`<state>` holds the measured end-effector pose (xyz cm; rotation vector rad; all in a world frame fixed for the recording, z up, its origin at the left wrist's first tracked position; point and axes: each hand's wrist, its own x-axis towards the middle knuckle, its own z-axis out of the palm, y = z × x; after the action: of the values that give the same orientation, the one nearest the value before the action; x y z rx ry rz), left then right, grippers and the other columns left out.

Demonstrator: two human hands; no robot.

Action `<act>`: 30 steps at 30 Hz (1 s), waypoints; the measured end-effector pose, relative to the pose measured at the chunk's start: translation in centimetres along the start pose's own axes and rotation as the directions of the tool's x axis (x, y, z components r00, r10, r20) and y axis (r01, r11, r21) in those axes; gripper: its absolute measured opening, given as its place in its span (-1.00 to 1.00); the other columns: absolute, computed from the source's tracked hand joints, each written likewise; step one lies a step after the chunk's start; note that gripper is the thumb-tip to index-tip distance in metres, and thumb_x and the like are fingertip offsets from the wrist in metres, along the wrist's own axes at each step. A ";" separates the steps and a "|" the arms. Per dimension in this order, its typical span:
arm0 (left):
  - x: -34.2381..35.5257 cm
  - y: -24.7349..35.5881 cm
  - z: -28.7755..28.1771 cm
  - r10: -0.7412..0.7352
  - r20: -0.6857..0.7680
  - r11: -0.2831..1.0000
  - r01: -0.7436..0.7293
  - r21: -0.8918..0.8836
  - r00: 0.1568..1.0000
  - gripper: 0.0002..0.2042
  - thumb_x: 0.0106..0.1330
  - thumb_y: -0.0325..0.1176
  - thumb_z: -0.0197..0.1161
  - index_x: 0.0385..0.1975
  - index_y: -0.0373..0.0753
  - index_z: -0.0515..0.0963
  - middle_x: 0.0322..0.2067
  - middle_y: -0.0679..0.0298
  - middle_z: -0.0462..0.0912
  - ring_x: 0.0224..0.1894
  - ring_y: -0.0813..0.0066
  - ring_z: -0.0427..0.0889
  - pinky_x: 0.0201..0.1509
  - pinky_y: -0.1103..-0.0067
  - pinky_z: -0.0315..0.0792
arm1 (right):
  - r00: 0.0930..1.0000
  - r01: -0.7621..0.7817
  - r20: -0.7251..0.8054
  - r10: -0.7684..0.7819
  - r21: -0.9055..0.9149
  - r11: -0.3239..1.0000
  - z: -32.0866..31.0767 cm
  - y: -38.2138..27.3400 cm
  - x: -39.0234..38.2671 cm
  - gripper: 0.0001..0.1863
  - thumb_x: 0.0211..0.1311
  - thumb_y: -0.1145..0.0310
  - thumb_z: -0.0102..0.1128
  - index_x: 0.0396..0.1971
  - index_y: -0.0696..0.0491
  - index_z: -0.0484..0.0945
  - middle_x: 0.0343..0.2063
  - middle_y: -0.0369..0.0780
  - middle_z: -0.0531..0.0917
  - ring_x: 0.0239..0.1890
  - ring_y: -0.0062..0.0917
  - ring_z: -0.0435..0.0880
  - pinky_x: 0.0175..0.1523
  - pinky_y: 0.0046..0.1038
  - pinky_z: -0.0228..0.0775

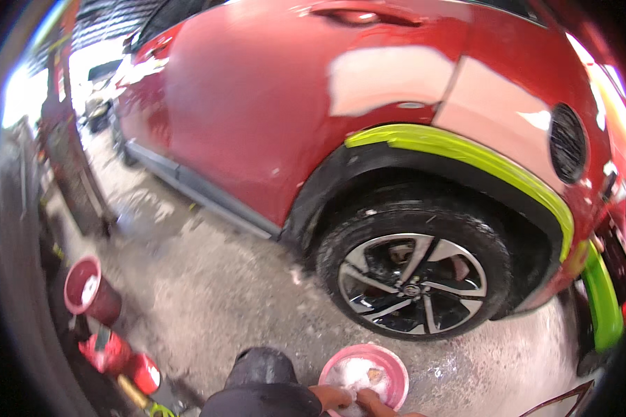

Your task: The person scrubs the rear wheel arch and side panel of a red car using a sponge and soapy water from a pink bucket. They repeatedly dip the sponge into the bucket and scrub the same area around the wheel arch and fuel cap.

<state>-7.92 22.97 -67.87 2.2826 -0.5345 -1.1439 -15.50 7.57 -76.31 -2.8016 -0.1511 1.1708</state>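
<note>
At the lower edge, a pink basin (398,374) of white suds (355,368) stands on the floor. A small tan lump (375,375), perhaps a sponge, sits among the foam. My left hand (332,397) reaches over the basin's near left side, fingers down at the suds. Close beside it, my right hand (371,401) dips into the near part of the foam. Suds and blur hide the fingertips of both, so I cannot make out what they hold. Beyond the basin is the wheel (412,288) of a red car (250,104).
Yellow-green tape (466,149) edges the wheel arch. A dark red bucket (94,292) and red containers (108,351) stand at the left, near a rusty post (69,153). My dark-clothed knee (261,403) is left of the basin. A bright green piece (602,299) stands at the right.
</note>
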 end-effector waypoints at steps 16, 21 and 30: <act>-10.2 10.6 -17.1 0.465 0.465 0.005 0.523 -0.852 0.753 -0.78 0.32 -0.22 0.16 -0.32 -0.22 0.63 -0.26 0.15 0.69 -0.21 0.24 0.66 -0.04 0.33 0.57 | 0.768 0.568 -0.433 0.472 0.802 -0.188 -14.0 2.7 -24.1 -0.68 0.15 0.18 0.34 -0.15 0.02 0.70 -0.24 -0.12 0.73 -0.10 -0.26 0.70 0.10 -0.23 0.47; -21.8 30.5 -31.1 0.486 0.211 -0.098 0.293 -0.951 0.848 -0.68 0.44 0.03 0.13 -0.35 -0.10 0.54 -0.45 0.32 0.56 -0.41 0.37 0.55 -0.34 0.39 0.50 | 0.760 0.437 -0.087 0.644 0.802 -0.407 -17.2 4.4 -36.1 -0.91 0.11 0.36 0.28 -0.38 0.02 0.62 -0.39 -0.20 0.66 -0.29 -0.32 0.63 -0.19 -0.27 0.49; -24.3 41.0 -35.3 0.115 0.240 0.081 0.232 -0.969 0.964 -0.89 0.36 -0.30 0.28 -0.30 -0.15 0.50 -0.44 0.30 0.60 -0.37 0.42 0.65 -0.36 0.49 0.56 | 0.897 0.439 -0.112 0.428 0.358 -0.824 -30.9 1.5 -45.9 -0.53 0.05 0.51 0.13 0.05 0.14 0.47 -0.12 -0.11 0.62 -0.09 -0.24 0.66 0.05 -0.04 0.57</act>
<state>2.77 14.19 -10.23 0.8548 0.3179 -1.2354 -25.50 -1.63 -22.70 -0.4409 0.7378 -0.1838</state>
